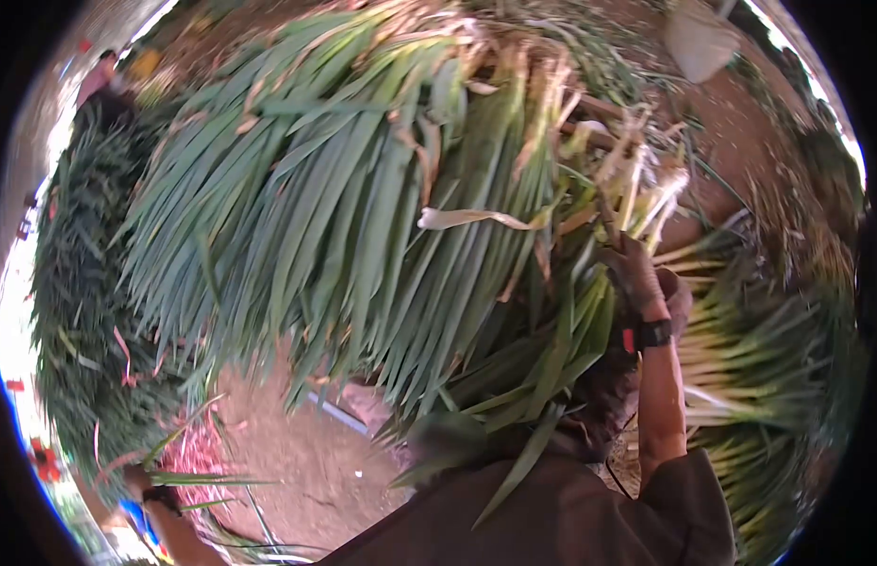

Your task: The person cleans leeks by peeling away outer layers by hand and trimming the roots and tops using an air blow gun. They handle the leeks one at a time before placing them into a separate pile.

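Observation:
My right hand (633, 274), with a dark watch at the wrist, is closed around the pale lower ends of some leafy green stalks (572, 351). Their long flat leaves hang down toward my body. Low on the left, my left hand (139, 483) is beside several long green leaves (207, 479) and a heap of pink strings (195, 443). It is small and dim there, so its fingers cannot be made out. A large pile of long-leaved green plants (363, 198) fills the middle, leaf tips toward me and pale ends at the upper right.
More stalks (759, 377) lie in a row along the right side. Another leafy heap (89, 292) runs along the left, with a person (103, 90) behind it. Bare brown ground (306, 472) shows below the pile. A pale sack-like object (700, 40) is at the upper right.

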Available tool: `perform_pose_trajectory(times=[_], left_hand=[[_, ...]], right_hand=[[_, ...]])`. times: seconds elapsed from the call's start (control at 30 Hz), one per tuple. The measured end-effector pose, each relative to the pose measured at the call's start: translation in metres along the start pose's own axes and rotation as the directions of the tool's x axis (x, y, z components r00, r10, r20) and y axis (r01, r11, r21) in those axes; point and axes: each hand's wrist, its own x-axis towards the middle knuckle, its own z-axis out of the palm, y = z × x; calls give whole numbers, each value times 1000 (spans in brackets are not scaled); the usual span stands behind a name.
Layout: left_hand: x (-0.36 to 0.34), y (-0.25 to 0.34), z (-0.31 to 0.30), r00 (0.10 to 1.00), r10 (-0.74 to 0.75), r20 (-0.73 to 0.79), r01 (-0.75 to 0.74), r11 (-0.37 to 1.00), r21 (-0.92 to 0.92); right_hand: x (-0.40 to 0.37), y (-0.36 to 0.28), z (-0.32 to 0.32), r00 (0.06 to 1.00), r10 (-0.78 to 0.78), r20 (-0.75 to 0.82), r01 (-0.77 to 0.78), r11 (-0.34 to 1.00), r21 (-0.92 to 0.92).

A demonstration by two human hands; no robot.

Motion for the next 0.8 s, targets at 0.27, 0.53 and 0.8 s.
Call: perform_pose_trajectory(times=[0.27, 0.53, 0.8], left_hand=[[131, 35, -84, 990, -45, 136, 44, 999, 8], [-37, 301, -249, 822, -36, -568, -497, 441, -748], [-295, 556, -464, -275, 882, -384, -828, -420, -372]], right_hand=[[-15, -34, 4, 967, 233, 103, -243, 964, 105], [8, -69, -2, 992, 98, 74, -89, 990, -113], [1, -52, 30, 999, 13, 29, -10, 996, -94]])
